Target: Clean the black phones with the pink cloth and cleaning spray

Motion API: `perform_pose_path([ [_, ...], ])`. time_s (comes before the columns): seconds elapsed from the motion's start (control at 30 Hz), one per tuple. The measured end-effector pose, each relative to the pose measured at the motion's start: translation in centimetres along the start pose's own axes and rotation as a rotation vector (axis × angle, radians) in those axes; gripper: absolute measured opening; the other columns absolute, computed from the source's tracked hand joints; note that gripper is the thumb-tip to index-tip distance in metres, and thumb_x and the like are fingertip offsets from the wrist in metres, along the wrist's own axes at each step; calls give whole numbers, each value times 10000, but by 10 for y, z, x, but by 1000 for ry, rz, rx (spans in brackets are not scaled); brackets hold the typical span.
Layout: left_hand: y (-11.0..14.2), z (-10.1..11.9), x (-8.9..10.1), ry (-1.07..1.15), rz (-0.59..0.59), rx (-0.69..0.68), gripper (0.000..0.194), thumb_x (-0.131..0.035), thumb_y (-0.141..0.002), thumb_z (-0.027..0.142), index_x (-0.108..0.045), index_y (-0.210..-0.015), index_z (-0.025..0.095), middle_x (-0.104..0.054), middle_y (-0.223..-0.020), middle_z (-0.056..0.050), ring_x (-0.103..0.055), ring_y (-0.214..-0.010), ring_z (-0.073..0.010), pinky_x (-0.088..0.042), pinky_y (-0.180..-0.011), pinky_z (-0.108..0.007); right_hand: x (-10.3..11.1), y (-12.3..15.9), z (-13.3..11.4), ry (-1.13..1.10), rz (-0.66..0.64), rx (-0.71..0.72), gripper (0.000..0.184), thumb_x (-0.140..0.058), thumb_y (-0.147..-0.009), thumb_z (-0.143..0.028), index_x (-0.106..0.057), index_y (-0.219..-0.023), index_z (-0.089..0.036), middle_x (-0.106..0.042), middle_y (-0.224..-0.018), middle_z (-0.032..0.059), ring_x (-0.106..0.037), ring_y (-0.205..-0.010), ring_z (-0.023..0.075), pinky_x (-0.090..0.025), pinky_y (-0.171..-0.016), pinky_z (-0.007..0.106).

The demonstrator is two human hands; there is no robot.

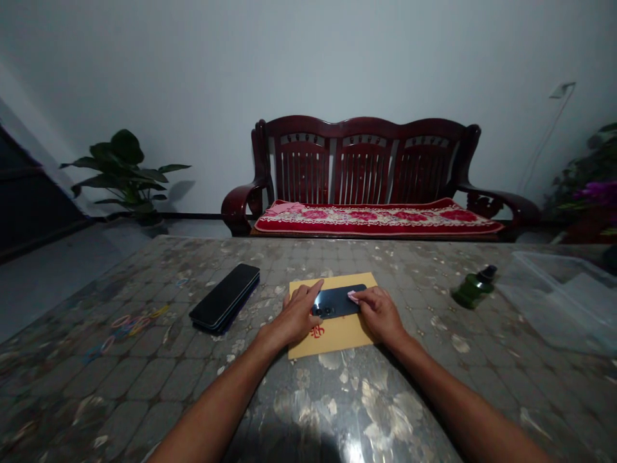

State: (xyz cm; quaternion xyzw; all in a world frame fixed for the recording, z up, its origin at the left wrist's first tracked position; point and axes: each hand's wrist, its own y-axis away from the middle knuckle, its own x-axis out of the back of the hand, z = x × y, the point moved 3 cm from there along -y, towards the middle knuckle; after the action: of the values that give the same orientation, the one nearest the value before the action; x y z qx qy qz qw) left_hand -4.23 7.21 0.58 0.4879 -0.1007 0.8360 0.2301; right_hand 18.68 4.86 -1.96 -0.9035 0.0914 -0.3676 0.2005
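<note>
A dark blue phone (337,300) lies back side up on a yellow-brown envelope (332,331) in the middle of the table. My left hand (295,316) rests at the phone's left end, index finger stretched out onto it, the other fingers curled. My right hand (380,313) sits at the phone's right side, its fingers pinched on a small pink piece (353,296) pressed against the phone's surface.
A second black phone (225,297) lies to the left on the patterned table (337,411). Coloured rubber bands (130,323) are scattered further left. A green bottle (473,287) lies on its side at the right, beside a clear plastic box (559,299). A wooden bench (366,180) stands behind.
</note>
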Motion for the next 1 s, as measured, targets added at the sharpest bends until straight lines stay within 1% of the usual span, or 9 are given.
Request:
perform_pose_path([
  [0.17,-15,-11,2,26,-8,-82,962,-698,-735,140,-259,-1586,227,-488,-1493,-147,-416,-1409,-304,-271,-1186,-461,0,10,-4,-10,42,-71,295,-530,-884,-147,-789,-959,-265,-735,-968,40,-623,-961,213,-438,-929,362],
  [0.3,-17,-12,3,11,-5,-105,937,-695,-749,139,-270,-1581,208,-491,-1495,-162,-424,-1408,-308,-282,-1177,-471,3,12,-10,55,39,-98,301,-532,-889,-118,-784,-957,-268,-734,-981,34,-612,-972,209,-420,-937,353],
  [0.4,-15,-13,1,10,15,-116,917,-696,-758,147,-283,-1574,212,-488,-1503,-161,-430,-1406,-310,-292,-1168,-487,10,7,-17,176,-10,-89,295,-556,-897,-113,-789,-965,-281,-717,-954,39,-591,-962,219,-409,-892,339],
  [0.5,-13,-14,-1,6,48,-119,895,-697,-777,169,-289,-1571,241,-481,-1517,-146,-423,-1413,-317,-231,-1194,-535,16,-1,-27,348,-88,-51,280,-584,-909,-130,-790,-1004,-294,-697,-943,52,-571,-937,228,-389,-841,333],
  [0.63,-10,-10,0,-14,50,-97,894,-701,-785,168,-288,-1569,282,-484,-1518,-128,-413,-1419,-327,-161,-1207,-577,7,-6,-44,454,-180,3,225,-591,-932,-160,-780,-1013,-251,-680,-962,74,-569,-928,221,-383,-797,319],
  [0.77,-7,-2,2,-42,29,-100,876,-730,-787,201,-312,-1554,257,-535,-1440,-122,-454,-1369,-299,-234,-1184,-501,-13,-3,-60,423,-236,80,222,-582,-945,-159,-768,-1030,-244,-664,-971,71,-567,-917,209,-385,-783,309],
  [0.83,-6,0,2,-52,30,-112,875,-752,-784,239,-323,-1546,245,-544,-1404,-116,-463,-1343,-292,-289,-1152,-460,-16,-1,-61,412,-241,103,228,-574,-954,-160,-763,-1048,-247,-657,-964,68,-562,-907,206,-383,-778,306],
  [0.9,-6,1,1,-49,36,-116,871,-760,-781,252,-332,-1539,240,-536,-1398,-113,-460,-1327,-289,-325,-1128,-434,-12,-1,-55,420,-225,106,230,-567,-963,-161,-763,-1050,-245,-655,-956,70,-558,-903,207,-381,-778,307],
  [1.0,-7,2,1,-24,41,-130,868,-762,-772,231,-344,-1533,224,-536,-1390,-113,-462,-1306,-284,-353,-1113,-407,1,-6,-41,466,-168,74,229,-562,-963,-156,-764,-1042,-229,-657,-963,81,-558,-904,213,-379,-776,312],
])
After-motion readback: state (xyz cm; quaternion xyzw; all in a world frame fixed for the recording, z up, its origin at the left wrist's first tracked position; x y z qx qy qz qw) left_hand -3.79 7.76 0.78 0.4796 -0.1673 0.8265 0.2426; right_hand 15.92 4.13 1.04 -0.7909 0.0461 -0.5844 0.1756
